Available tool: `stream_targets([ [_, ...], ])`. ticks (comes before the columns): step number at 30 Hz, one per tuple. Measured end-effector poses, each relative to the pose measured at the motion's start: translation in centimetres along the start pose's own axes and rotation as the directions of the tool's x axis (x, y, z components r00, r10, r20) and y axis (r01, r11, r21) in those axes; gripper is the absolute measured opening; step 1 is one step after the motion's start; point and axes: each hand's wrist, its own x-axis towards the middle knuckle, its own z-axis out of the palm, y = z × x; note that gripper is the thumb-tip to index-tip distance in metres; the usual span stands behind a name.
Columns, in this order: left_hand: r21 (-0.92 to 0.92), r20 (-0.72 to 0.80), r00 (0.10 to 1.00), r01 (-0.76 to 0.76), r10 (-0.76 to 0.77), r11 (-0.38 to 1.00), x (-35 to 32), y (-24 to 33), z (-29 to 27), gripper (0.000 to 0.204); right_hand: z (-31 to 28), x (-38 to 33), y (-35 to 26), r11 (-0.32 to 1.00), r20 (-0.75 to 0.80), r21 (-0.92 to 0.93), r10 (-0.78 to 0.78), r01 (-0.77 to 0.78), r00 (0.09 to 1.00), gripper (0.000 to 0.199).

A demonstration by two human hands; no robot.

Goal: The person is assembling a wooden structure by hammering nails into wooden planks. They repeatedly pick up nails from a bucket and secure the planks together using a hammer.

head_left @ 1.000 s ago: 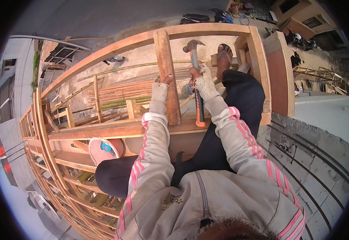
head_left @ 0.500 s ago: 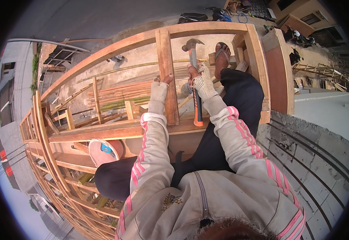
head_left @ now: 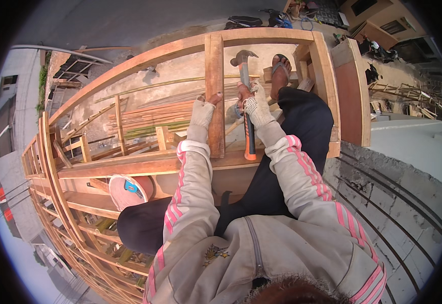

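Observation:
A short wooden post (head_left: 214,66) spans the frame between its far beam and near beam. My left hand (head_left: 205,109), in a cream fingerless glove, is closed on the left side of this post, fingers laid over its face. To the right of it, my right hand (head_left: 253,100), gloved the same way, is closed round the shaft of a claw hammer (head_left: 250,136). The hammer's head points away from me, apart from the post. Its black and orange grip end lies over the near beam (head_left: 165,166). Part of the shaft is hidden by my fingers.
The far beam (head_left: 150,52) curves across the front. A pail (head_left: 128,191) with a blue item in it stands by my left knee. My sandalled foot (head_left: 280,71) rests at the far right. Wooden framing drops away at left; stacked lumber (head_left: 152,116) lies below; a block wall (head_left: 383,202) with bars is at right.
The post's far end has shifted right, so the post now stands straighter across the frame. My left hand has moved slightly right with it. The hammer stays nearly where it was.

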Motion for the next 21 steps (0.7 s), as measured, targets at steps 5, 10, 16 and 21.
stream_targets([
  [5, 0.017, 0.029, 0.998, -0.051, 0.051, 0.999, -0.1, 0.1, 0.4, 0.061, -0.1, 0.3, 0.4, 0.997, -0.049, -0.08, 0.018, -0.022, 0.999, 0.018],
  [10, 0.068, 0.051, 0.998, -0.04, 0.037, 0.997, -0.5, 0.9, 0.7, 0.062, -0.6, 1.2, 1.0, 0.998, -0.04, -0.064, 0.018, -0.021, 0.999, 0.025],
  [16, 0.09, 0.098, 0.995, 0.016, -0.025, 0.996, -0.5, 1.2, 1.5, 0.066, -1.6, 1.4, 1.7, 0.999, -0.092, -0.037, 0.034, -0.037, 0.995, 0.024],
  [21, 0.073, 0.074, 0.997, 0.024, -0.029, 0.997, -0.2, 0.9, 1.4, 0.065, -1.5, 0.9, 0.5, 0.996, -0.108, -0.086, 0.003, -0.012, 0.994, 0.024],
])
